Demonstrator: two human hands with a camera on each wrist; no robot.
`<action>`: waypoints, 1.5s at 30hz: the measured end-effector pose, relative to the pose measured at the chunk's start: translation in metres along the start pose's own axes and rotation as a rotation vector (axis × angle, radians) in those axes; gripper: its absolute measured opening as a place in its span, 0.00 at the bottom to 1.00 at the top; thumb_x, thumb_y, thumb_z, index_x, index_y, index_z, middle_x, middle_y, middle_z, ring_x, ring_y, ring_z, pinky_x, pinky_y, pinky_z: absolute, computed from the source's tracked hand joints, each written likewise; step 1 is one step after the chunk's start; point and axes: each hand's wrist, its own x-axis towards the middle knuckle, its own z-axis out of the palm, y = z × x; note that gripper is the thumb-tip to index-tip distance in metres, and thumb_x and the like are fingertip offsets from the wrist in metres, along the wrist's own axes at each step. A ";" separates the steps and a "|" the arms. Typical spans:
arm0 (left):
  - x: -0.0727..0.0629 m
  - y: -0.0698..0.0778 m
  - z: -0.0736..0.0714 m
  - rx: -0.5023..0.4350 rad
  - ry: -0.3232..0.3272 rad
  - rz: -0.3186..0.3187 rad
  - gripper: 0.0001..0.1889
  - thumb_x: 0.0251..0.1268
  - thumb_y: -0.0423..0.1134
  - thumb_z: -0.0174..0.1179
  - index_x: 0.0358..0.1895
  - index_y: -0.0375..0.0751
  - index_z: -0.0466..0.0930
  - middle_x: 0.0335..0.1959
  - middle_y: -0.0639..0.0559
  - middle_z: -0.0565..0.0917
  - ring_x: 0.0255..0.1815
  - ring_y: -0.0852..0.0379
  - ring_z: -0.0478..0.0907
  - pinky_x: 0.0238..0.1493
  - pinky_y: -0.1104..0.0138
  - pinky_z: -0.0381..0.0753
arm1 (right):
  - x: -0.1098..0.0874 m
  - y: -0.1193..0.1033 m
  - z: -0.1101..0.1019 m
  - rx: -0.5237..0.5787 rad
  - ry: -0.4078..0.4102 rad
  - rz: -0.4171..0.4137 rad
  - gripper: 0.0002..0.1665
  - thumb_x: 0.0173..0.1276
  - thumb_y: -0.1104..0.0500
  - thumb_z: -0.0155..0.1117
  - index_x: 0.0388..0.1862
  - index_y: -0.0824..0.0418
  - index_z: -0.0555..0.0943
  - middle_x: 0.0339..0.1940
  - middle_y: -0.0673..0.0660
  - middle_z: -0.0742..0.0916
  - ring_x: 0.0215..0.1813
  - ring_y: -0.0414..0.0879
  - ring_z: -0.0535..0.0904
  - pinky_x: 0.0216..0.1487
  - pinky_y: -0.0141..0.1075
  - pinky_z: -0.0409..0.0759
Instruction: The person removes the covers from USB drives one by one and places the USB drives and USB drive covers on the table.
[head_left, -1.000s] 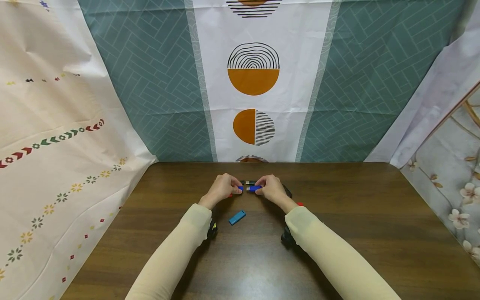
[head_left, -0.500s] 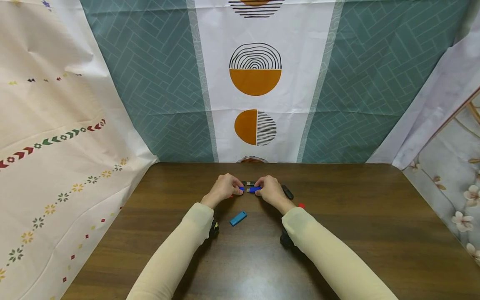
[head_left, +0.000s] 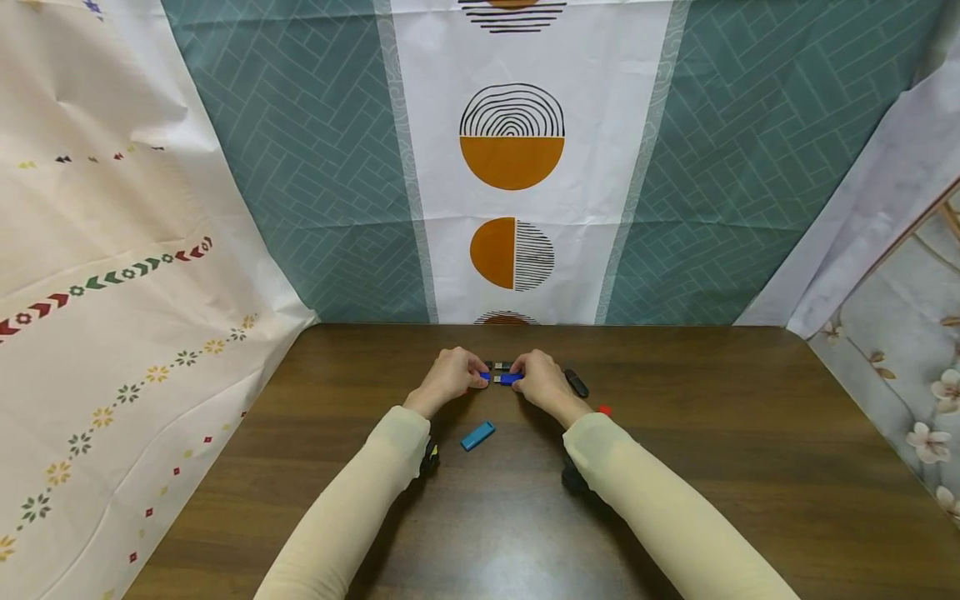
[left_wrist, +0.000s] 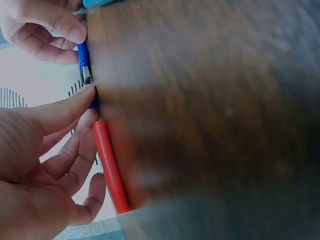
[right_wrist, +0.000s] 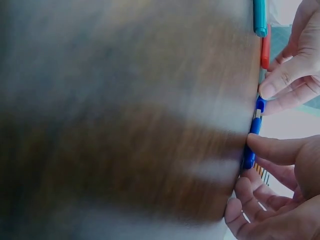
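Both hands are close together near the far side of the table. My right hand (head_left: 542, 377) pinches a blue USB flash drive (head_left: 507, 379) between thumb and fingers, its bare metal plug (right_wrist: 258, 114) pointing left. Facing that plug, a blue cap (right_wrist: 261, 104) is pinched by my left hand (head_left: 453, 372), mostly covered by its fingertips. Cap and plug are lined up with a small gap in the head view. A red stick-shaped piece (left_wrist: 111, 167) lies beside the left fingers. Just behind the blue drive is a dark drive (head_left: 502, 366) with a metal plug, partly hidden by the right hand.
A teal-blue flash drive (head_left: 477, 436) lies on the wooden table (head_left: 712, 467) in front of the hands. To the right of the right hand lies a black flash drive (head_left: 576, 382), and a small red item (head_left: 604, 410) shows beside the right wrist. A patterned cloth (head_left: 510, 275) hangs behind.
The gap between blue cap and plug looks slightly narrower. Both hands keep their pinch and have otherwise hardly moved; the head view has shifted a little.
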 end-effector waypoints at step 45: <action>-0.021 0.008 -0.015 -0.034 0.022 0.025 0.10 0.67 0.38 0.73 0.48 0.41 0.92 0.38 0.54 0.91 0.38 0.56 0.84 0.42 0.62 0.85 | -0.022 0.008 -0.025 0.183 -0.028 -0.178 0.09 0.69 0.67 0.72 0.48 0.64 0.88 0.37 0.56 0.81 0.38 0.48 0.76 0.43 0.41 0.76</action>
